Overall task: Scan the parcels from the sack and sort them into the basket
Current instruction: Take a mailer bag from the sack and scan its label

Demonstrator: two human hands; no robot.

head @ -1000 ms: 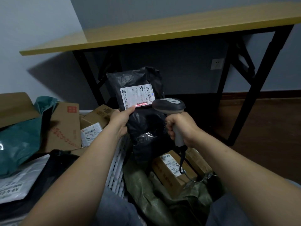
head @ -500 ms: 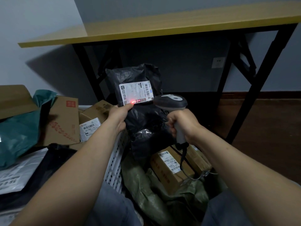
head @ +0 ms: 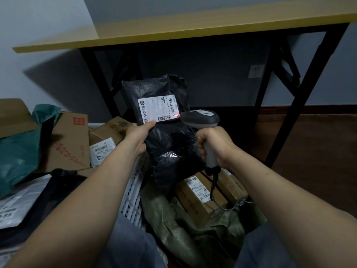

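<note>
The left hand (head: 138, 138) was curled round the edge of a black parcel (head: 170, 144), with the thumb laid just under its white label (head: 156, 109), and the parcel was held upright above the sack (head: 173, 225). The right hand (head: 212, 144) was wrapped round the grip of a scanner (head: 201, 118), whose head was pointed at the label; a red dot was cast at the label's lower right corner. A brown box (head: 197, 198) was seen lying in the green sack. A white slatted basket (head: 133, 188), filled with cardboard boxes (head: 71, 140), was set to the left. Behind, a yellow-topped bench (head: 193, 29) on black legs was placed against a grey wall fitted with a socket (head: 256, 71); a dark wooden floor (head: 318, 151) was seen to the right.
</note>
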